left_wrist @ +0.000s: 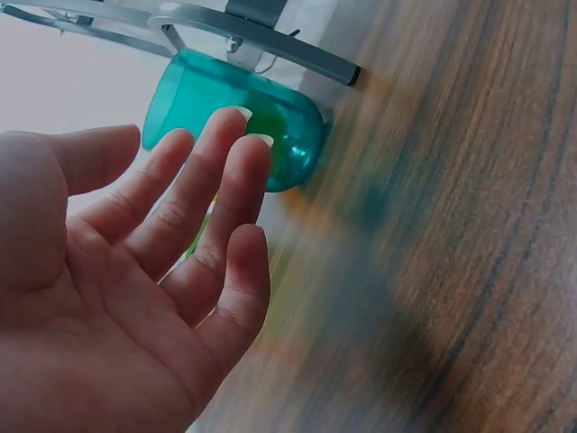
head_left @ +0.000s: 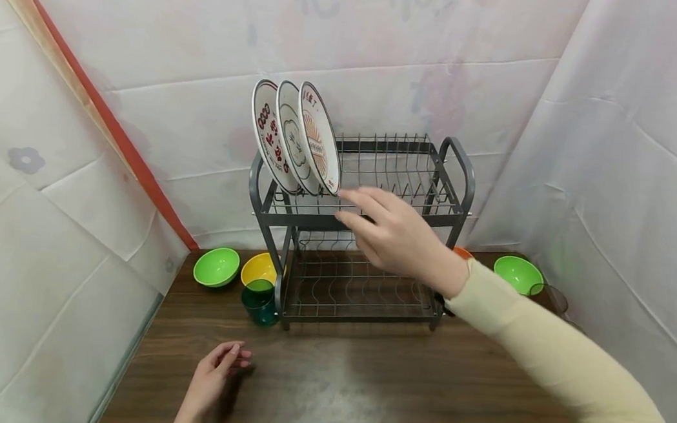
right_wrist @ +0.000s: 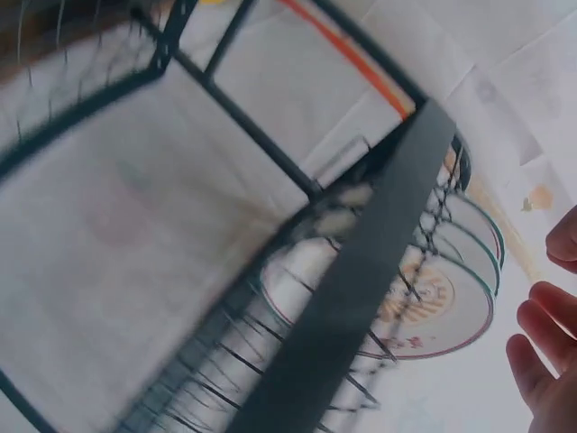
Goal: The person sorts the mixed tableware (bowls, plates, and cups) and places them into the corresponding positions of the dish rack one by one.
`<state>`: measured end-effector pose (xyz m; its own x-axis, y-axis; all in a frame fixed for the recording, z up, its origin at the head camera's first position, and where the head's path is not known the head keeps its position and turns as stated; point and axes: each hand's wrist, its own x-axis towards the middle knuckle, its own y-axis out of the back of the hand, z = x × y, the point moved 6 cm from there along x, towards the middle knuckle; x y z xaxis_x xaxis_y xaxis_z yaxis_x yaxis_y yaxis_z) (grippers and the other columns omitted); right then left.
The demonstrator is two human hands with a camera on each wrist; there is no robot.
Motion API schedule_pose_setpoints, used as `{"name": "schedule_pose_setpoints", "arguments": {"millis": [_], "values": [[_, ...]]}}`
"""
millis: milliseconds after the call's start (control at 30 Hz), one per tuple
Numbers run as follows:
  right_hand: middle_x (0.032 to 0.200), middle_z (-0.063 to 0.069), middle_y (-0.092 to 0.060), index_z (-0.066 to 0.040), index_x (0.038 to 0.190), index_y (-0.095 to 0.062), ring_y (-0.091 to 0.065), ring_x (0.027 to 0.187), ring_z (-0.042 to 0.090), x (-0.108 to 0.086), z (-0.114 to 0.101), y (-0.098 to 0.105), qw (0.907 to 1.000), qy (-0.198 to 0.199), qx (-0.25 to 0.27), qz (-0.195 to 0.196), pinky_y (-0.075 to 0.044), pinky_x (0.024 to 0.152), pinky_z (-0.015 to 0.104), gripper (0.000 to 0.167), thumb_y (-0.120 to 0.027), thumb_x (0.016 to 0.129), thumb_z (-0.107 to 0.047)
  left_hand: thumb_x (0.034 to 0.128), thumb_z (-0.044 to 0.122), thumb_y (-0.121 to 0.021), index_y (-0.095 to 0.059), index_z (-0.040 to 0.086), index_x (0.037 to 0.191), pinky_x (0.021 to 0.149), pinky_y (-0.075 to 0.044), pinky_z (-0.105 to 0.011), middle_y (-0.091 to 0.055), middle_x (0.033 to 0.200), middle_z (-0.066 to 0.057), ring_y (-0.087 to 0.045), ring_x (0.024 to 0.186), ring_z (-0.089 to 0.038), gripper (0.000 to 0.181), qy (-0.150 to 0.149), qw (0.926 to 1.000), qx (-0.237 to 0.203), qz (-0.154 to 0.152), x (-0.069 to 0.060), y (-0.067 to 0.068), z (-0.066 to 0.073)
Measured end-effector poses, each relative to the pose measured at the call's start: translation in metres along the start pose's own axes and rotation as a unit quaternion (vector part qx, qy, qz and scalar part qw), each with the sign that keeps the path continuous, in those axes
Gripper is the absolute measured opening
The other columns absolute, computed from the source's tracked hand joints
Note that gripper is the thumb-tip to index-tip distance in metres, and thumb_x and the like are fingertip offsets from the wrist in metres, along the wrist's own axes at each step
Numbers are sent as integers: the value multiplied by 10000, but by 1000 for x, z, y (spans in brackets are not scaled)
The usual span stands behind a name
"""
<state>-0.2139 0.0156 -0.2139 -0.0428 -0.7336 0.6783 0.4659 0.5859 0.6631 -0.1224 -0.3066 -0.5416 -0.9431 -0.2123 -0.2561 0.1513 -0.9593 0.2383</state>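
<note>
Three patterned white plates, the front one [head_left: 319,139] with an orange design, stand tilted side by side at the left end of the upper tier of a dark two-tier dish rack [head_left: 367,225]. My right hand [head_left: 391,240] is in front of that tier, fingertips near the lower edge of the front plate. In the right wrist view its fingers [right_wrist: 550,329] are loosely bent, apart from the plates and holding nothing. Low over the table my left hand [head_left: 215,372] hangs relaxed and palm up, nearest to a teal cup [left_wrist: 203,99] by the rack's left foot.
Left of the rack sit a green bowl [head_left: 217,267] and a yellow bowl [head_left: 258,269]. On the right are another green bowl [head_left: 517,274], a partly hidden orange item [head_left: 463,253] and a dark transparent cup [head_left: 548,299]. Cloth walls [head_left: 209,35] enclose the wooden table [head_left: 328,379].
</note>
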Motion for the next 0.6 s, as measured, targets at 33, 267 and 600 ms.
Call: {"name": "schedule_pose_setpoints", "arguments": {"millis": [33,267,600], "values": [[1304,201,-599,-19,1126,-693,-578,1157,358,-9,-4,0,9999,-98,46,31,-451,1016,423,268,-543,907,-58,1074,311,-459,-542,-46,1318,841,-480,-369,-697,1133,-163,-673,985,-253,440,12,10000,-14,21,0,0,0],[1262,180,-622,-29,1109,-705,-600,1076,340,-63,-31,-7,9940,-883,502,403,-502,922,440,279,-488,952,-109,1067,364,-457,-550,-31,1310,856,-468,-389,-700,1123,-139,-670,979,-233,473,39,10000,81,36,0,-3,7],[1202,102,-662,-47,1080,-727,-613,1040,273,-134,-66,-28,9731,-2034,865,645,-510,874,391,263,-509,983,-156,1058,346,-490,-559,-57,1301,903,-502,-447,-690,1109,-176,-666,1001,-296,476,-162,9992,-204,-313,3,-23,17]]}}
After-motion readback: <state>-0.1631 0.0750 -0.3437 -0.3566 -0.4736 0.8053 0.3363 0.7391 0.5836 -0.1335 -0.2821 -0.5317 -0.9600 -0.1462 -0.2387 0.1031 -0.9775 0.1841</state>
